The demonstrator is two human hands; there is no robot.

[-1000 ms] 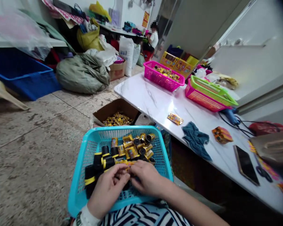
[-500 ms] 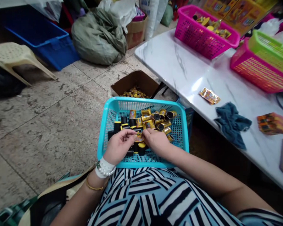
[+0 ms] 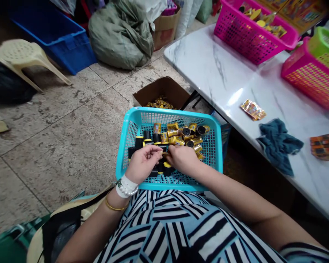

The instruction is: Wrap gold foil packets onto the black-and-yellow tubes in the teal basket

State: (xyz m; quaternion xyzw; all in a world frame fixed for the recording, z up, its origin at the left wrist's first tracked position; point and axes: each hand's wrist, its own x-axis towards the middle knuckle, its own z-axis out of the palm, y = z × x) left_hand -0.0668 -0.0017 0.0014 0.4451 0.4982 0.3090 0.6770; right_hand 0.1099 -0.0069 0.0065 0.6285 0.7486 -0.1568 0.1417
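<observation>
My left hand (image 3: 144,163) and right hand (image 3: 183,157) pinch a small yellow wrapper (image 3: 165,153) between them, over the blue basket (image 3: 169,187). Black tubs (image 3: 147,135) and yellow-wrapped ones (image 3: 177,141) lie in it.

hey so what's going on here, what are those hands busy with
A person in a striped garment has both hands over a turquoise basket. The left hand and right hand meet at a small yellowish piece between their fingertips, too hidden to make out. In the basket, plain black cylinders with yellow rims lie mostly to the left, and ones in yellow printed wraps mostly to the right. Beside it, a white table holds a blue cloth.
</observation>
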